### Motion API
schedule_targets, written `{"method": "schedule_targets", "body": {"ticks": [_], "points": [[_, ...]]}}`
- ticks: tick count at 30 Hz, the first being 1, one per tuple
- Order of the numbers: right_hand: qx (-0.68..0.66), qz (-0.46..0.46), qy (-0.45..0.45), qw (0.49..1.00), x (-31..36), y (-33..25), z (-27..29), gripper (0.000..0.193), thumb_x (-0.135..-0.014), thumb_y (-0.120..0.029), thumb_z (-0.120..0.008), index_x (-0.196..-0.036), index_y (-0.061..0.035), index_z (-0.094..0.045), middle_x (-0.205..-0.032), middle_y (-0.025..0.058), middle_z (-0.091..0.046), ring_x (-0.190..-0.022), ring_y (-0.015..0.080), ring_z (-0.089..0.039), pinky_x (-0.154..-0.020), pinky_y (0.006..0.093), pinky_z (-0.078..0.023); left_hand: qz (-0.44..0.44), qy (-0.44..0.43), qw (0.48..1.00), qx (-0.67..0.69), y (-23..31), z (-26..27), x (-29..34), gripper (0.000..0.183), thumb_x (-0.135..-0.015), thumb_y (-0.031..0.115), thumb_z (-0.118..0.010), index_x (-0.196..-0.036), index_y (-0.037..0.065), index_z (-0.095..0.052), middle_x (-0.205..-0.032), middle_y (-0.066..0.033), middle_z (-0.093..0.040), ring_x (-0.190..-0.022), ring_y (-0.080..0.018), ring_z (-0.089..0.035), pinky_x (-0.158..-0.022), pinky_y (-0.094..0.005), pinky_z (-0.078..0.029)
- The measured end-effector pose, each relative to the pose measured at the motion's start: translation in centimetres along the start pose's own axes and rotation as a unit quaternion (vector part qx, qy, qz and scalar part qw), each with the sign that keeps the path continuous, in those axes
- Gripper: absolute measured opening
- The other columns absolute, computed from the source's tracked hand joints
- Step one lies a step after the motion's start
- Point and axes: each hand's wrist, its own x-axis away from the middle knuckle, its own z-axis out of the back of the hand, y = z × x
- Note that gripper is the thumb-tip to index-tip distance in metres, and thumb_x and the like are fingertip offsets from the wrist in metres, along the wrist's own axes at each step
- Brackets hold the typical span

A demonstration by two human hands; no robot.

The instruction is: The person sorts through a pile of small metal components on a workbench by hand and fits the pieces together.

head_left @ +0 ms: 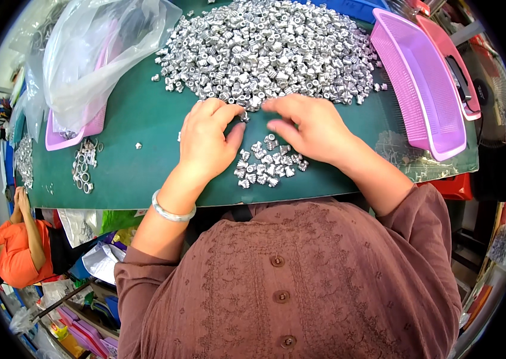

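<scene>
A large heap of small silver metal parts [265, 51] lies on the green table at the far side. My left hand [206, 137] is at the heap's near edge, thumb and forefinger closing on a small silver metal part [244, 117] at their tips. To the right, my right hand [311, 127] has its thumb and forefinger apart, with nothing visible between them. Its fingertips are beside the near edge of the heap. Between my forearms, close to the table's front edge, lies a smaller group of similar silver parts [270, 163].
On the right stands a long purple basket [423, 90], beside a pink one [444, 42]. At left, a clear plastic bag [103, 54] covers another purple basket [61, 140]. Rings and small pieces [84, 164] lie near it. A person in orange [22, 254] sits at far left.
</scene>
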Motion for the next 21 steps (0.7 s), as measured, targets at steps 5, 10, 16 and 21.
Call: {"method": "schedule_targets", "body": {"ticks": [5,10,16,21], "points": [[0.153,0.036,0.037,0.987,-2.1,-0.3,-1.0,0.023,-0.082,-0.013,-0.064,-0.105,-0.0125,-0.064,-0.078,0.0070,-0.061,-0.068,0.0270,-0.063,-0.058,0.0376,-0.050,0.038,-0.043,0.998,-0.015,-0.2,-0.2,0.3,0.020,-0.071,0.007,-0.071,-0.091,0.009,-0.066,-0.081,-0.0064,-0.056,-0.081,-0.0279,-0.055,-0.072,-0.0386,-0.045],[0.192,0.074,0.023,0.978,-2.5,0.3,-1.1,0.017,-0.082,-0.014,-0.062,-0.098,-0.0121,-0.065,-0.076,0.0054,-0.061,-0.065,0.0266,-0.062,-0.055,0.0376,-0.050,0.038,-0.027,0.999,-0.004,0.1,-0.2,0.2,0.021,-0.070,0.005,-0.072,-0.089,0.006,-0.064,-0.077,-0.0073,-0.055,-0.076,-0.0251,-0.055,-0.069,-0.0354,-0.045],[0.124,0.087,-0.012,0.988,-1.6,-0.2,-0.4,0.010,-0.081,-0.011,-0.062,-0.091,-0.0073,-0.062,-0.078,0.0077,-0.056,-0.070,0.0284,-0.060,-0.059,0.0396,-0.048,0.022,-0.020,0.999,-0.024,0.1,-0.1,0.2,0.021,-0.070,0.008,-0.074,-0.089,0.006,-0.064,-0.078,-0.0072,-0.056,-0.078,-0.0264,-0.056,-0.070,-0.0363,-0.045],[0.123,0.045,-0.076,0.988,0.2,-0.7,0.1,0.005,-0.080,-0.010,-0.058,-0.082,-0.0053,-0.058,-0.083,0.0110,-0.056,-0.079,0.0301,-0.061,-0.066,0.0407,-0.051,0.026,-0.028,0.998,-0.042,0.4,-0.2,0.3,0.022,-0.070,0.010,-0.075,-0.090,0.006,-0.065,-0.080,-0.0071,-0.057,-0.081,-0.0273,-0.056,-0.071,-0.0373,-0.045]]}}
